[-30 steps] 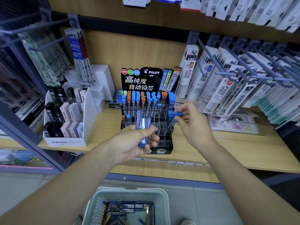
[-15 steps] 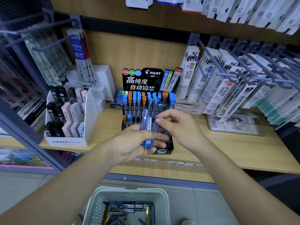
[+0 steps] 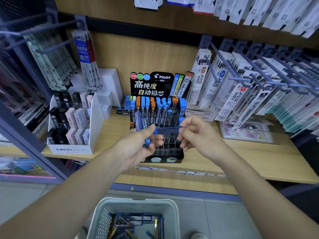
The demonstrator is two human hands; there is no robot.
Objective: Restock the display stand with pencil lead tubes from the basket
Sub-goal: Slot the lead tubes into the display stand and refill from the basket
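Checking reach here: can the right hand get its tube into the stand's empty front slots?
Probably yes. The right hand pinches one tube right over the stand's empty front slots; nothing lies between. The left hand covers only the leftmost ones.

"PILOT" and "高纯度 自动铅芯" are printed on the black header card (image 3: 151,85) of the display stand (image 3: 179,156). "MONO" is read on the front of a white carton (image 3: 70,150), "BRFV" on a hanging refill packet (image 3: 82,52), "JF-0.5" on hanging packets (image 3: 201,78) at the right, and "HB" on a blue-capped tube (image 3: 182,110) in the stand.
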